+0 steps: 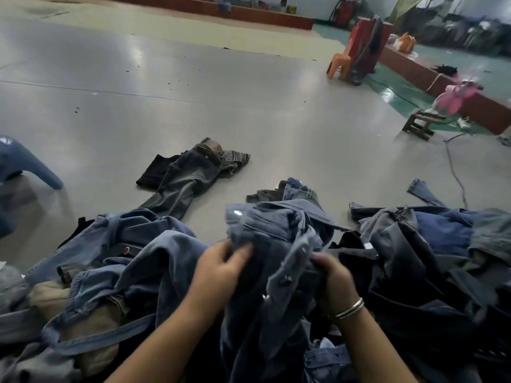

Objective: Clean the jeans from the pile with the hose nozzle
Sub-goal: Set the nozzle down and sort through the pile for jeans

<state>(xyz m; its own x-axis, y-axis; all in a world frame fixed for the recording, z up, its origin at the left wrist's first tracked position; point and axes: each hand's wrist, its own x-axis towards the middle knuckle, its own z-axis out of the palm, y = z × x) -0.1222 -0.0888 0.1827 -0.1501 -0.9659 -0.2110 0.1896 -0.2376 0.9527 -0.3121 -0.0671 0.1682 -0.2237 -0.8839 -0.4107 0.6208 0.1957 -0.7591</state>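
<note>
Both hands grip one pair of blue jeans (265, 236) lifted from the near pile (116, 272): left hand (221, 265) pinches the waistband, right hand (333, 277) apparently clenches bunched fabric.

light: I see dim, even indoor light | glare: pale streaks on the grey floor (132, 87) | blur: soft throughout, hands smeared | edges: wide-angle bending, far background hazy

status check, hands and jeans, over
Left hand and right hand both grip blue jeans over the pile. No hose nozzle in view.
</note>
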